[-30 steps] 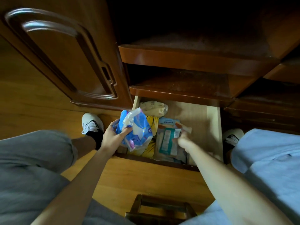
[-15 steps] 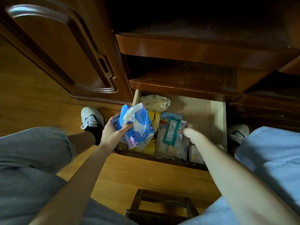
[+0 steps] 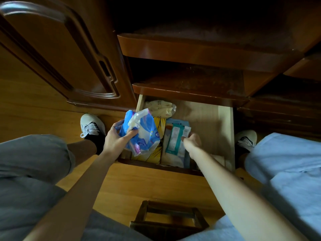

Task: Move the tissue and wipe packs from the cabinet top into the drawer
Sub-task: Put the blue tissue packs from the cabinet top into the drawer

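- Tissue pack [image 3: 140, 131]: a blue and white soft plastic pack, held over the left front part of the open drawer [image 3: 225, 136], its lower end hanging just above the things inside.
- Left hand [image 3: 115, 139]: its fingers and thumb are curled round the left side of the tissue pack, the thumb pressed across the pack's front; a ring shows on one finger.
- Right hand [image 3: 192, 140]: reached into the drawer near its middle, fingers bent and closed on the right edge of a teal and white wipe pack [image 3: 175, 140], which stands tilted among other packs.
- Inside the drawer, left of the wipe pack, a yellow pack [image 3: 159, 124] lies under the tissue pack; at the drawer's back left lies a pale crumpled bag [image 3: 161, 108].
- The right part of the drawer shows bare pale wood.
- Above the drawer are two dark wooden shelves [image 3: 191, 84]; left of it stands a cabinet door [image 3: 60, 49] with a raised curved panel.
- A white shoe [image 3: 92, 126] rests on the wooden floor left of the drawer, another white shoe [image 3: 246, 138] at its right side.
- In front of the drawer, low in the view, is a small dark wooden stool [image 3: 168, 218].
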The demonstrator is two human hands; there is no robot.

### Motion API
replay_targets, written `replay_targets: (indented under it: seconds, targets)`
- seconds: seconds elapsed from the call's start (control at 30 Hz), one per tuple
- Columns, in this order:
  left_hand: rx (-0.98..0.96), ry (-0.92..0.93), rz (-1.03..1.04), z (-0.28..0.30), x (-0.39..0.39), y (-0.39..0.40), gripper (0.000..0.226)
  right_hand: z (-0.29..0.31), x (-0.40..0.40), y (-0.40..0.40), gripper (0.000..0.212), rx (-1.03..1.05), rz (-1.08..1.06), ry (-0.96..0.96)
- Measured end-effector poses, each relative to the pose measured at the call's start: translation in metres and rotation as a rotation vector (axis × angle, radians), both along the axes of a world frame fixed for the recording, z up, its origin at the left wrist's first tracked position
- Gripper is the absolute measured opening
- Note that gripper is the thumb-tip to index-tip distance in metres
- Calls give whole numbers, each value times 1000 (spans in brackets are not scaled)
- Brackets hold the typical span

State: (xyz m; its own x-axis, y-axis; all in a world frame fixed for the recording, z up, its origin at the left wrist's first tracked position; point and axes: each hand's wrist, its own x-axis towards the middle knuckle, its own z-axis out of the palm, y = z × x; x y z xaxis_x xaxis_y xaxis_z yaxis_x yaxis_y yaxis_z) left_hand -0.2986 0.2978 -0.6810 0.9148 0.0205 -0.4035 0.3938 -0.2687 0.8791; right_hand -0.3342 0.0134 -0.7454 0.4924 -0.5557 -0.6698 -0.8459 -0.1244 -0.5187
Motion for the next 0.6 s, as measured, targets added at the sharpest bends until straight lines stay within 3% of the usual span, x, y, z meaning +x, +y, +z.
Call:
replay_targets:
  seconds: [0.13,0.3,0.4,0.6]
  targets:
    - [8,4,1,1,0,-1,103,1,-9,-5,9,-99,181,-54]
    - [24,-2,1,-1,2,-2,96,0,-23,14,15,-291,543,-13]
    - [13,2,-1,-2,1,-2,94,2,-22,12,15,-346,549,-12]
    - [-5,9,-1,-1,2,0,91,31,5,-5,34,-112,475,-21]
